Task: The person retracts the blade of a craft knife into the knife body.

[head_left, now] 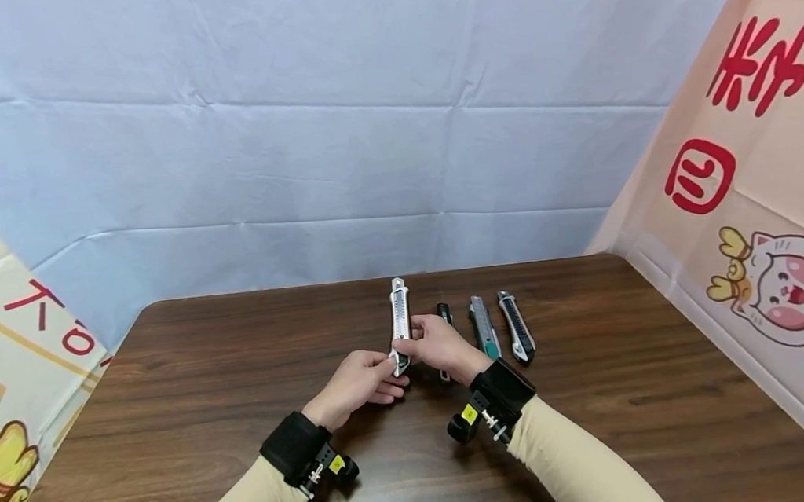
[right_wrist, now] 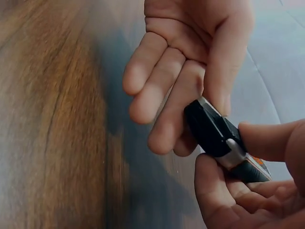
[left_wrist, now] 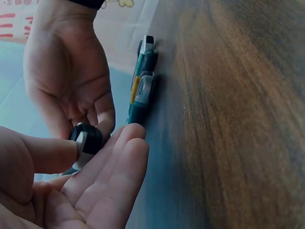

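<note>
Two hands meet mid-frame on a silver metal utility knife [head_left: 399, 322]: left hand [head_left: 358, 384] pinches its black end cap, right hand [head_left: 438, 344] grips the body. Cap apparently not yet off; blade hidden.

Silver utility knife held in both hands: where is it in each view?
Head: silver utility knife at centre, pointing away, its near end pinched by the left hand and right hand.
Left wrist: only its black end cap, lower left.
Right wrist: black end, right of centre.
Shared landmark: the wooden table.
</note>
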`<state>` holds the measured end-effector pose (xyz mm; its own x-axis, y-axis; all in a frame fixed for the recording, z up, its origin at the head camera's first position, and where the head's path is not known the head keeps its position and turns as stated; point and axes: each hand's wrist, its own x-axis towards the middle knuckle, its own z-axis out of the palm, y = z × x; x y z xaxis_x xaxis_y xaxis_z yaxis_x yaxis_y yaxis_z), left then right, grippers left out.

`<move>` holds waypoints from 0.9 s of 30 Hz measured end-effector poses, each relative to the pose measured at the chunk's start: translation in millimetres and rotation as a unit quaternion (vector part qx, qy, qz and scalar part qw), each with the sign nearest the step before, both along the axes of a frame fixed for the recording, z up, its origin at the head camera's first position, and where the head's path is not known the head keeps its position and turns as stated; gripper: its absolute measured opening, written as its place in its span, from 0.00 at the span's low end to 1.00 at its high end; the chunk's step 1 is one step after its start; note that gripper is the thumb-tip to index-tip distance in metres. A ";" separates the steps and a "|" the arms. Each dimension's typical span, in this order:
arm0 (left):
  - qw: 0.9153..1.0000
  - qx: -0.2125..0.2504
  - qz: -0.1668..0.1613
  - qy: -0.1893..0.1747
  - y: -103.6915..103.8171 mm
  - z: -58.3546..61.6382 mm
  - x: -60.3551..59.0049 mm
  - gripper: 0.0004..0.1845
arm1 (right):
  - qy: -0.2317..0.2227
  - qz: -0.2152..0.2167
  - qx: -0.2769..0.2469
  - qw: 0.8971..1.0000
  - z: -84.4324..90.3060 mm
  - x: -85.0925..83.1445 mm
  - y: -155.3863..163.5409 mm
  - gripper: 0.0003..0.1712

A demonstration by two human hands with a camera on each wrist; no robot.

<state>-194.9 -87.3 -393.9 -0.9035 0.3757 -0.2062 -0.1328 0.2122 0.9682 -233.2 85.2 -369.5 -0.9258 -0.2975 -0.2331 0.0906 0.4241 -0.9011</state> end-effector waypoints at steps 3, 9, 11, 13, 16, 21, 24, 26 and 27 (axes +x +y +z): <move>1.000 -0.009 -0.008 0.008 -0.4 0.4 -0.5 0.18 | -0.002 -0.002 0.009 1.000 -0.2 -0.3 1.5 0.27; 0.999 -0.040 -0.006 0.028 -2.4 5.7 -0.3 0.16 | -0.004 0.003 0.041 0.999 -0.1 -1.3 5.5 0.33; 0.998 -0.048 0.006 0.034 -3.3 8.4 -0.6 0.16 | -0.004 0.007 0.055 0.998 0.2 -1.5 6.6 0.31; 0.998 -0.051 0.017 0.040 -4.1 10.2 -1.6 0.16 | -0.001 0.011 0.072 0.997 0.4 -1.7 7.1 0.28; 0.997 -0.054 0.027 0.042 -6.0 12.3 -3.0 0.16 | 0.004 0.013 0.096 0.995 0.4 -1.8 6.0 0.25; 0.997 -0.054 0.043 0.043 -9.7 11.6 -4.8 0.16 | 0.017 0.027 0.140 0.990 -1.1 -1.2 -0.3 0.20; 0.996 -0.052 0.058 0.044 -11.7 10.6 -4.8 0.16 | 0.025 0.030 0.159 0.987 -2.5 0.2 -4.4 0.19; 0.996 -0.051 0.066 0.044 -12.9 10.2 -4.4 0.16 | 0.028 0.027 0.168 0.985 -4.2 0.6 -5.8 0.18; 0.996 -0.050 0.067 0.043 -13.6 10.0 -4.4 0.16 | 0.029 0.025 0.171 0.985 -5.0 0.8 -6.3 0.17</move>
<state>-199.3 -100.8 -383.9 -0.9601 0.2325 -0.1556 -0.0830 0.2942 0.9521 -232.4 78.9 -374.5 -0.9268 -0.2567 -0.2743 0.0141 0.7059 -0.7082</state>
